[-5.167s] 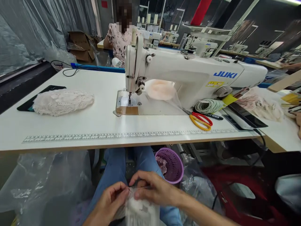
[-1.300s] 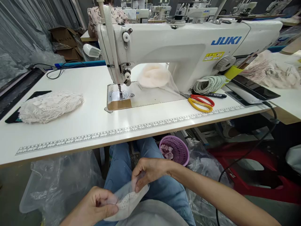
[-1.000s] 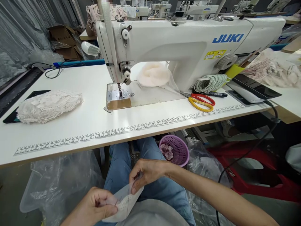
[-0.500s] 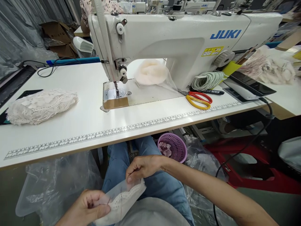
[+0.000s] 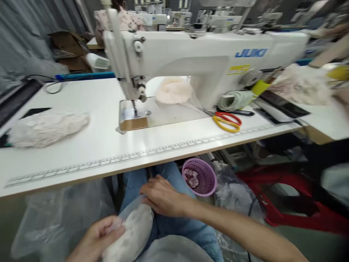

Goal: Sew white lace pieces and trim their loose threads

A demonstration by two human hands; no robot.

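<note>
Over my lap, my left hand (image 5: 102,234) pinches the near edge of a white lace piece (image 5: 133,231) with sheer material along its side. My right hand (image 5: 162,196) is curled over the far end of the same piece, fingers bent down onto its sheer edge; blur hides the exact fingertips. The lace hangs bunched and rounded between both hands, below the table edge. Above it stands a white JUKI sewing machine (image 5: 174,47), its needle and presser foot over the metal plate with no cloth beneath.
A folded lace bundle (image 5: 50,127) lies on the left of the table (image 5: 103,142). Peach sheer fabric (image 5: 174,91), red-and-yellow scissors (image 5: 226,122) and a pale cord coil (image 5: 236,100) lie near the machine. Below are a purple basket (image 5: 203,176), plastic bags (image 5: 64,218) and a red stool (image 5: 289,196).
The lace piece has gone from stretched flat to bunched and rounded. My right hand has moved slightly up and left, its fingers curling further over. The camera view has shifted a little.
</note>
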